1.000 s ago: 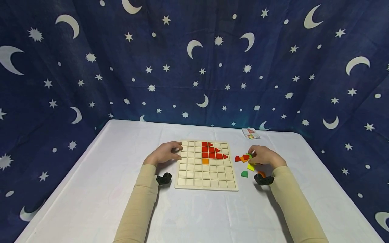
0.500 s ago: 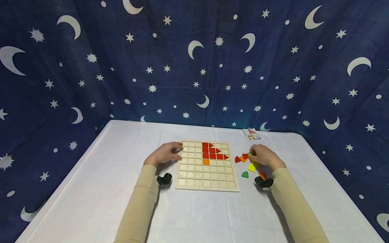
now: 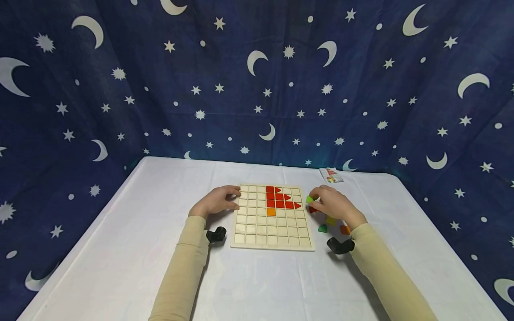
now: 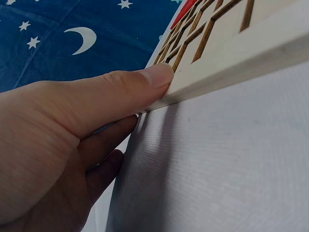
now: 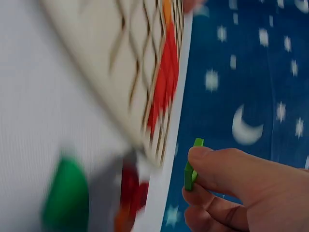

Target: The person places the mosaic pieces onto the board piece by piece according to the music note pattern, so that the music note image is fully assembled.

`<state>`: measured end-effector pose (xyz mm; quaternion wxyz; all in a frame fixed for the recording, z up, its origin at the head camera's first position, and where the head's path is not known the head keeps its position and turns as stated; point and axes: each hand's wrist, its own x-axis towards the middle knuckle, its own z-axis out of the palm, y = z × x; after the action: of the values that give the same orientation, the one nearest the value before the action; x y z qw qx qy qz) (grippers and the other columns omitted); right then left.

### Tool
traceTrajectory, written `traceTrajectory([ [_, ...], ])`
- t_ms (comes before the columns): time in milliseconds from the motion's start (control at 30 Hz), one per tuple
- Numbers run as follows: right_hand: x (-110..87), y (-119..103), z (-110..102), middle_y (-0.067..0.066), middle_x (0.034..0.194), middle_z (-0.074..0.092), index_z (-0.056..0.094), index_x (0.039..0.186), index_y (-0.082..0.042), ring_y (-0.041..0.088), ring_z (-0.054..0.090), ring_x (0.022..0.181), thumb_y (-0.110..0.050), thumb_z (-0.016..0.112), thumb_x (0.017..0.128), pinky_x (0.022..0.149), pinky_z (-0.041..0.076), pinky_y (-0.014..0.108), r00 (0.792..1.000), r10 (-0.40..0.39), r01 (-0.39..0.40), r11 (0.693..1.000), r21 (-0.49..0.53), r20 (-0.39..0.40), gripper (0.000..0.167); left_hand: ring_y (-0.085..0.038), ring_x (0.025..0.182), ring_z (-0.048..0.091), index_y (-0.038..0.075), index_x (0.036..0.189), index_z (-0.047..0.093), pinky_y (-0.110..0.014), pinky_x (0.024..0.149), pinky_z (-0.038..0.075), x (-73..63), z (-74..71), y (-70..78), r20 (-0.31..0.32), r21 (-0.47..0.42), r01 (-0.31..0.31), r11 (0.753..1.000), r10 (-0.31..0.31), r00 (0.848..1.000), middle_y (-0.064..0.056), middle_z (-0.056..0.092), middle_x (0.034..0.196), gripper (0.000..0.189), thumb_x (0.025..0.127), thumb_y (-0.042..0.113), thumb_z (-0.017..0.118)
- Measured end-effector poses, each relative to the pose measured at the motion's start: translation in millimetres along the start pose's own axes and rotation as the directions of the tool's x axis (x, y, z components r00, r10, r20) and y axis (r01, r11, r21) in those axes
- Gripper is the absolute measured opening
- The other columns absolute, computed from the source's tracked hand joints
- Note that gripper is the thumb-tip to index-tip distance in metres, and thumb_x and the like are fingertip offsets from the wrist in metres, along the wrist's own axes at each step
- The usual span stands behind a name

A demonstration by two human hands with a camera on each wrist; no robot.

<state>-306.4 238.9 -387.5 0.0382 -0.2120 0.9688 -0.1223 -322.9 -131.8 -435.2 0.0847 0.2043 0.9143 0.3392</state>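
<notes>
In my right hand [image 3: 331, 203] a small light green puzzle tile [image 5: 192, 166] is pinched between thumb and fingertips, raised just beyond the right side of the wooden grid board [image 3: 263, 240]. My left hand [image 3: 214, 203] rests at the board's left edge, its straight thumb [image 4: 157, 77] on the rim and its other fingers beside it. Red tiles [image 3: 280, 204] form three stepped rows in the upper right of the grid, each ending in a point. Directly under their left column lies one orange square [image 3: 271, 211].
Loose tiles lie right of the board: a dark green one [image 3: 323, 228], a yellow one [image 3: 331, 220], an orange one [image 3: 345, 230] and red ones partly under my right hand. A printed pattern card [image 3: 331, 175] lies at the back of the white table [image 3: 120, 249].
My right hand has lifted the light green tile out of the loose pile and moved left toward the board. The left hand stays at the board's edge.
</notes>
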Motion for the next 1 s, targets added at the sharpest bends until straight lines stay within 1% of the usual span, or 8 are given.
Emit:
traceTrajectory([
  [100, -0.1, -26, 9, 0.005, 0.097, 0.064, 0.069, 0.109, -0.004, 0.019, 0.06, 0.087, -0.022, 0.07, 0.091, 0.081, 0.056, 0.039, 0.995, -0.103, 0.103, 0.994, -0.025, -0.007, 0.025, -0.032, 0.141, 0.035, 0.001, 0.128, 0.062, -0.044, 0.117, 0.028, 0.5, 0.1, 0.0, 0.003, 0.004, -0.005, 1.0, 0.005, 1.0, -0.013, 0.046, 0.148, 0.048, 0.085, 0.017, 0.077],
  [167, 0.0, -41, 15, 0.003, 0.097, 0.063, 0.07, 0.107, -0.006, 0.017, 0.059, 0.087, -0.023, 0.07, 0.091, 0.079, 0.056, 0.037, 0.986, -0.165, 0.165, 0.985, -0.049, -0.004, 0.023, -0.032, 0.141, 0.035, 0.001, 0.128, 0.062, -0.044, 0.117, 0.028, 0.5, -0.1, 1.1, 0.004, 0.01, -0.006, 1.0, 0.006, 1.0, -0.013, 0.046, 0.148, 0.048, 0.085, 0.017, 0.077],
  [267, 0.0, -56, 23, 0.001, 0.098, 0.063, 0.071, 0.107, -0.009, 0.016, 0.058, 0.087, -0.024, 0.071, 0.091, 0.077, 0.055, 0.034, 0.974, -0.228, 0.228, 0.971, -0.07, 0.012, 0.022, -0.032, 0.141, 0.035, 0.001, 0.127, 0.062, -0.044, 0.117, 0.028, 0.3, -0.1, 3.1, 0.005, 0.019, -0.006, 1.0, 0.006, 1.0, -0.013, 0.046, 0.148, 0.048, 0.085, 0.016, 0.077],
  [333, 0.1, -64, 27, 0.001, 0.098, 0.062, 0.072, 0.106, -0.009, 0.015, 0.057, 0.085, -0.024, 0.072, 0.09, 0.075, 0.055, 0.032, 0.967, -0.252, 0.253, 0.965, -0.072, 0.02, 0.022, -0.033, 0.14, 0.036, 0.0, 0.127, 0.062, -0.044, 0.117, 0.028, 0.1, -0.1, 4.4, 0.005, 0.025, -0.008, 1.0, 0.008, 1.0, -0.014, 0.046, 0.148, 0.048, 0.085, 0.016, 0.077],
  [500, 3.6, -77, 34, -0.001, 0.093, 0.061, 0.071, 0.105, -0.01, 0.013, 0.052, 0.081, -0.025, 0.073, 0.089, 0.074, 0.053, 0.03, 0.962, -0.27, 0.272, 0.958, -0.09, 0.031, 0.023, -0.032, 0.14, 0.036, 0.001, 0.128, 0.062, -0.044, 0.117, 0.028, -0.5, -0.7, 6.5, 0.007, 0.032, 0.0, 0.999, 0.0, 1.0, -0.013, 0.046, 0.148, 0.048, 0.085, 0.016, 0.077],
  [667, 7.2, -86, 39, -0.003, 0.092, 0.06, 0.071, 0.106, -0.012, 0.012, 0.051, 0.08, -0.029, 0.074, 0.088, 0.069, 0.051, 0.027, 0.958, -0.287, 0.288, 0.953, -0.096, 0.027, 0.025, -0.031, 0.141, 0.035, 0.001, 0.128, 0.062, -0.043, 0.118, 0.027, -1.7, -1.5, 7.1, 0.006, 0.039, 0.01, 0.999, -0.01, 1.0, -0.012, 0.045, 0.149, 0.048, 0.085, 0.016, 0.077],
  [800, 8.3, -90, 41, -0.003, 0.091, 0.059, 0.071, 0.105, -0.012, 0.011, 0.051, 0.078, -0.026, 0.075, 0.088, 0.068, 0.05, 0.026, 0.953, -0.3, 0.301, 0.95, -0.087, 0.027, 0.023, -0.031, 0.141, 0.034, 0.002, 0.128, 0.062, -0.043, 0.118, 0.027, -1.9, -1.4, 7.1, 0.004, 0.038, 0.013, 0.999, -0.013, 1.0, -0.012, 0.045, 0.149, 0.047, 0.085, 0.016, 0.076],
  [1000, 10.1, -93, 44, -0.004, 0.09, 0.06, 0.073, 0.101, -0.012, 0.011, 0.052, 0.077, -0.022, 0.075, 0.088, 0.07, 0.051, 0.026, 0.954, -0.297, 0.299, 0.95, -0.086, 0.029, 0.017, -0.031, 0.142, 0.034, 0.002, 0.129, 0.062, -0.043, 0.118, 0.027, -0.9, -0.7, 6.1, 0.007, 0.032, 0.025, 0.999, -0.025, 1.0, -0.011, 0.044, 0.149, 0.048, 0.086, 0.017, 0.076],
])
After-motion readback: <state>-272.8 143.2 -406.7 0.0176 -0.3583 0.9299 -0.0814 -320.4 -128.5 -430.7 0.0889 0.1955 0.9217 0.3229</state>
